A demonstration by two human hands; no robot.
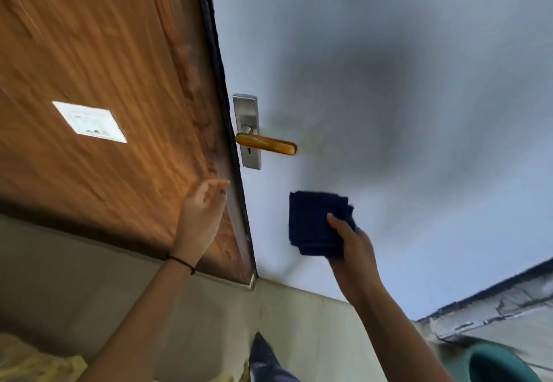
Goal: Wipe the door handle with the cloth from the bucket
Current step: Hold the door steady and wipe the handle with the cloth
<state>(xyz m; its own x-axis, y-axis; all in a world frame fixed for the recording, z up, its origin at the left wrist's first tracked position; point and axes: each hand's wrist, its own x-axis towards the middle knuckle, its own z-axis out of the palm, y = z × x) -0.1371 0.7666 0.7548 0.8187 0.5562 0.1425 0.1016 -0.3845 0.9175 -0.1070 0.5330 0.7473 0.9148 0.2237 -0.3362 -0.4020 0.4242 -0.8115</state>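
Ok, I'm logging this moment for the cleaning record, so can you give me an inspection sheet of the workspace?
Surface: pale door with a dark smudgy patch; wood-grain panel to its left, carrying a white label.
Job's things: amber door handle on a metal plate, not yet touched; folded dark blue cloth below it; teal bucket at lower right.
Clutter: yellowish material at lower left, too blurred to identify.
Grippers: right hand grips the cloth; left hand empty, fingers near the door edge.
Cables: nothing seen.
Surroundings: pale floor.
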